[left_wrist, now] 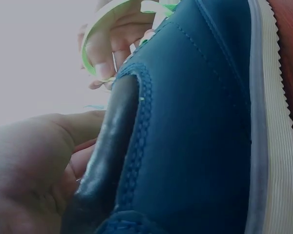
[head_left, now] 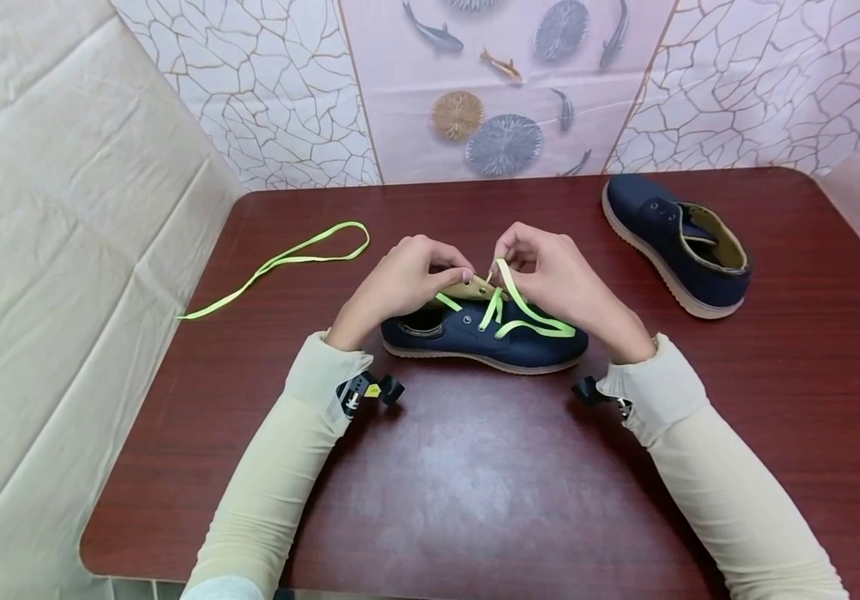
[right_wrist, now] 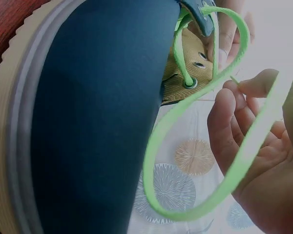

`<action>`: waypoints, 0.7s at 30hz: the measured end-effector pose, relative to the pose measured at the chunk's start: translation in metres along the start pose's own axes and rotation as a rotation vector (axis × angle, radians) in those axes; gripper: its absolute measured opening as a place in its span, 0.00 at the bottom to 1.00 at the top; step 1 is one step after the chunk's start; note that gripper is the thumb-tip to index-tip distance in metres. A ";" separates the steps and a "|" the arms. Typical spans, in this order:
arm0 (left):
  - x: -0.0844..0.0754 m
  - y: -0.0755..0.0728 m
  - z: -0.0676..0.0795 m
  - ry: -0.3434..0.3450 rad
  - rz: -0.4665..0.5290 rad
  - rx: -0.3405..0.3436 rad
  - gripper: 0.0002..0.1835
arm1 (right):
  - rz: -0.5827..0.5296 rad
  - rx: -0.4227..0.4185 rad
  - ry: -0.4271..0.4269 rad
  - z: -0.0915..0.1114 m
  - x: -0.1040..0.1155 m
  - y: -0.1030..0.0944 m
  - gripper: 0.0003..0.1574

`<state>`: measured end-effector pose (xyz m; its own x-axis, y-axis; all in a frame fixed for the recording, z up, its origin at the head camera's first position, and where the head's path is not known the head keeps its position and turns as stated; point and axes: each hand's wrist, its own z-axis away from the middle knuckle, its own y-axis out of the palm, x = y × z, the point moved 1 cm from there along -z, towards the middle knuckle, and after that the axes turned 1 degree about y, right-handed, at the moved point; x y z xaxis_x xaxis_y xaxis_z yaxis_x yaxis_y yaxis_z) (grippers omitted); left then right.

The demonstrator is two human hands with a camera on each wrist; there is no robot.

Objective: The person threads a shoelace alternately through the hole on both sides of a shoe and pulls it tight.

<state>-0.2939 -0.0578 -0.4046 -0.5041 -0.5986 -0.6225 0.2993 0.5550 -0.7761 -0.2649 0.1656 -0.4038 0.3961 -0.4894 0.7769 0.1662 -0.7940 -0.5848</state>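
Observation:
A navy shoe (head_left: 475,346) lies on the table with its toe toward the right, and a neon-green shoelace (head_left: 523,312) runs through some of its eyelets. My left hand (head_left: 418,279) pinches the far eyelet flap (head_left: 469,289), whose tan lining is turned up; bare metal eyelets show on it in the right wrist view. Between thumb and fingers, my right hand (head_left: 553,271) pinches the end of the shoelace just above that flap. The lace (right_wrist: 254,141) hangs in a wide loop from this hand. In the left wrist view, the shoe's side (left_wrist: 195,122) hides part of both hands.
A second navy shoe (head_left: 681,250), without a lace, stands at the back right. Another neon-green shoelace (head_left: 272,265) lies in a loop at the back left of the dark red table (head_left: 437,500). Patterned sheeting (head_left: 287,92) hangs behind the table.

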 end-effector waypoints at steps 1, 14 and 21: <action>0.001 0.000 0.000 -0.001 0.000 0.004 0.07 | -0.001 0.001 -0.001 0.000 0.000 0.000 0.07; 0.010 0.003 -0.004 0.040 0.089 0.031 0.08 | 0.113 0.005 -0.034 -0.001 -0.003 -0.002 0.05; 0.015 0.004 -0.003 0.026 0.113 0.016 0.08 | 0.115 0.049 -0.046 -0.001 0.000 -0.004 0.03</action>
<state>-0.3028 -0.0625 -0.4169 -0.4868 -0.5177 -0.7036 0.3687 0.6085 -0.7027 -0.2664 0.1680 -0.4012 0.4562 -0.5578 0.6934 0.1605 -0.7148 -0.6806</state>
